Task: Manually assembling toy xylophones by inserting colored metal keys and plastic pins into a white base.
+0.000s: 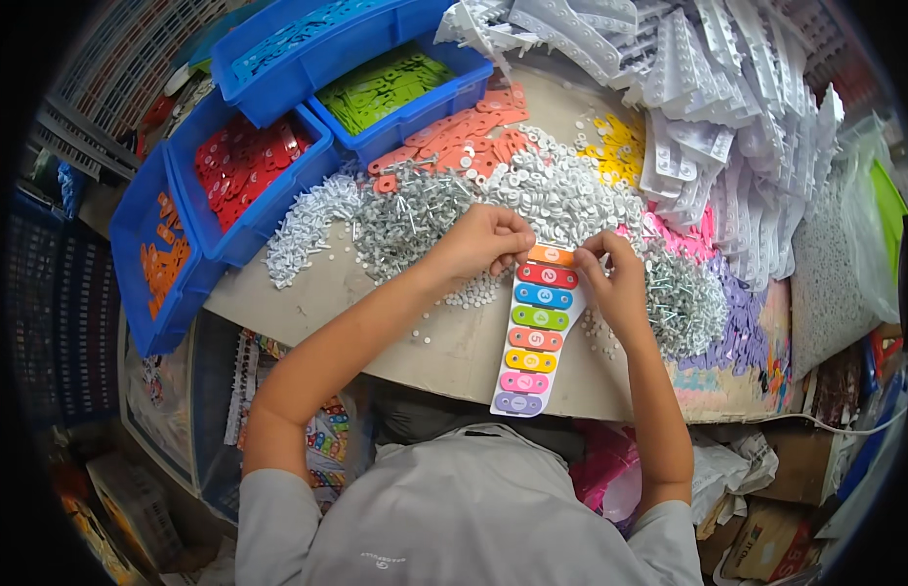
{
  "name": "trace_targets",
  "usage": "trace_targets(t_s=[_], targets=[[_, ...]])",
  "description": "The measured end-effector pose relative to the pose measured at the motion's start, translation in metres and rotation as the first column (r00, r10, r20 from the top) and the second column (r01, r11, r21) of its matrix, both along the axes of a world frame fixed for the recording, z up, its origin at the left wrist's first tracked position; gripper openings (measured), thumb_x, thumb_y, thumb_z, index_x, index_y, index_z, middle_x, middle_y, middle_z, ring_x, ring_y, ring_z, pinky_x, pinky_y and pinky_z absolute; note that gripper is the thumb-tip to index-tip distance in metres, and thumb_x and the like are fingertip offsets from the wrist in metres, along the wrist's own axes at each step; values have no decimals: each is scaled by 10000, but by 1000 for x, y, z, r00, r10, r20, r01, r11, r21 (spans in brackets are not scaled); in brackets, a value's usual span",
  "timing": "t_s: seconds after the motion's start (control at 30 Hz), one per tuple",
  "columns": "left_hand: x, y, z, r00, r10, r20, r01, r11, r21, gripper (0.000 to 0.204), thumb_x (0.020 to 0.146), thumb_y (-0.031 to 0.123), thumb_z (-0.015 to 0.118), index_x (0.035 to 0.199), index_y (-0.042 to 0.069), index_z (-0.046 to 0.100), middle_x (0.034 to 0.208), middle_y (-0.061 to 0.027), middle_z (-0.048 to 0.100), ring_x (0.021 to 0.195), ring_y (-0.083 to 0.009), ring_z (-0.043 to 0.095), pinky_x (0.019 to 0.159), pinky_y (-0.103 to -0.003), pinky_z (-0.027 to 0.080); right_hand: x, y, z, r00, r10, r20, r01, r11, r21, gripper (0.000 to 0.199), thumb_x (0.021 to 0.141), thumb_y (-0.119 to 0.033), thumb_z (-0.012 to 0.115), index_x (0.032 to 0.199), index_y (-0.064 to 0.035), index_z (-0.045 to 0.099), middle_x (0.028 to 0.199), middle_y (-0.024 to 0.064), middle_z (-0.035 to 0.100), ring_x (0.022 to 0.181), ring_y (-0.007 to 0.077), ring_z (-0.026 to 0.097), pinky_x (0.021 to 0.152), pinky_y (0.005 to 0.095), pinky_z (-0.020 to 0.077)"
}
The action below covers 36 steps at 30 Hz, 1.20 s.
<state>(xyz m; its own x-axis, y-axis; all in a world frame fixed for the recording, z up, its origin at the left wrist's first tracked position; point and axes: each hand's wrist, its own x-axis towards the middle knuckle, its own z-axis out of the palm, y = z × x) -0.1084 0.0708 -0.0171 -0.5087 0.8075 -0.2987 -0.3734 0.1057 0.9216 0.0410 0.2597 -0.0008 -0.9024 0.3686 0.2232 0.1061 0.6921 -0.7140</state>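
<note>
At your ten o'clock sit blue bins (278, 186) of red, orange and green plates, at twelve a heap of metal screws (405, 220), and at two stacked white plastic frames (708, 107) on the worktop (308, 283).

Pretty bright, even light all over, shadows stay soft around both hands. Heavy fisheye bend toward the rim, corners go black, and the far edges look a bit mushy.
</note>
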Motion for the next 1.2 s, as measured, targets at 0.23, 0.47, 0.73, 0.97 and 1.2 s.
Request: trace_targets(t_s=[0.23, 0.47, 0.73, 0.97, 1.2], targets=[[0, 2, -10, 1000, -7, 5, 7, 1000, -27, 171, 926, 164, 740, 965, 7, 685, 723, -22, 673, 525, -50, 540, 445, -189, 397, -8, 11, 17, 941, -37, 335, 93, 984, -152, 263, 929, -252, 736, 883, -10, 643, 699, 13, 601, 625, 76, 516, 554, 267, 406], [-4, 8, -21, 966, -164, -200, 111, 962, -251, 348, 959, 352, 702, 890, 23, 610, 649, -38, 619, 476, -75, 515, 405, -229, 336, -16, 31, 14, 810, 176, 559, -32, 965, -259, 374, 965, -393, 688, 906, -24, 708, 655, -10, 574, 573, 72, 511, 514, 253, 392], [-2, 23, -28, 989, -133, -71, 115, 971, -210, 289, 931, 259, 715, 827, 46, 549, 595, -40, 587, 431, -85, 483, 369, -260, 304, -19, 42, 10, 750, 271, 603, -11, 917, -399, 384, 956, -381, 695, 887, -4, 715, 706, -6, 610, 610, 83, 497, 531, 293, 379], [-2, 20, -26, 979, -117, -168, 84, 978, -192, 272, 910, 216, 723, 812, 39, 542, 578, -50, 588, 446, -101, 507, 396, -276, 345, -19, 38, 11, 781, 241, 576, -74, 952, -298, 368, 963, -325, 688, 848, 25, 691, 686, 0, 607, 621, 74, 489, 554, 302, 387], [26, -42, 17, 842, 157, -517, -228, 970, -77, 300, 941, 239, 718, 1046, -31, 643, 735, -115, 683, 635, -162, 652, 585, -327, 494, 25, 11, 26, 975, -156, 160, 137, 983, 125, 197, 999, -182, 622, 924, -2, 593, 636, 44, 487, 577, 90, 396, 530, 291, 347]])
